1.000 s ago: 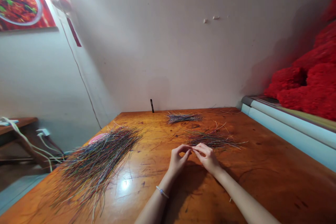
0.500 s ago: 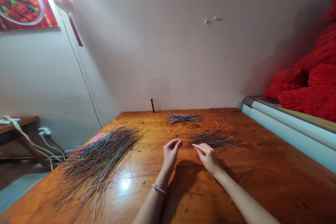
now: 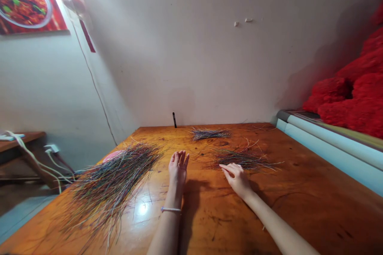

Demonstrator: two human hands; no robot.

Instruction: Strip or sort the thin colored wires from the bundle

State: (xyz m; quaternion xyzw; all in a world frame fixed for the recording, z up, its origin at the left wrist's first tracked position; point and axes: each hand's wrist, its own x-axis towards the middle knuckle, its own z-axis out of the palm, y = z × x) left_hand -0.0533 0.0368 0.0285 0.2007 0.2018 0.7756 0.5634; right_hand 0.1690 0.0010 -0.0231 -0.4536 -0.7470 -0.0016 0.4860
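Observation:
My left hand (image 3: 178, 169) is raised above the table with its fingers apart, between the large wire pile and the middle; nothing shows in it. My right hand (image 3: 237, 178) is pinched, thumb against fingertips, just in front of a smaller bunch of thin coloured wires (image 3: 243, 160). Whatever that pinch holds is too fine to make out. A big heap of long multicoloured wires (image 3: 116, 181) spreads across the left side. Farther back lies a short, neat bundle of wires (image 3: 210, 134).
A black marker (image 3: 174, 120) stands upright at the back of the wooden table (image 3: 233, 223), near the wall. Something pink (image 3: 111, 156) shows behind the big heap. At right, red fluffy material (image 3: 353, 97) is piled over a pale ledge (image 3: 326, 155).
My left hand has moved left, away from my right hand, and its fingers have gone from a pinch to spread. My right hand stays in place, still pinched.

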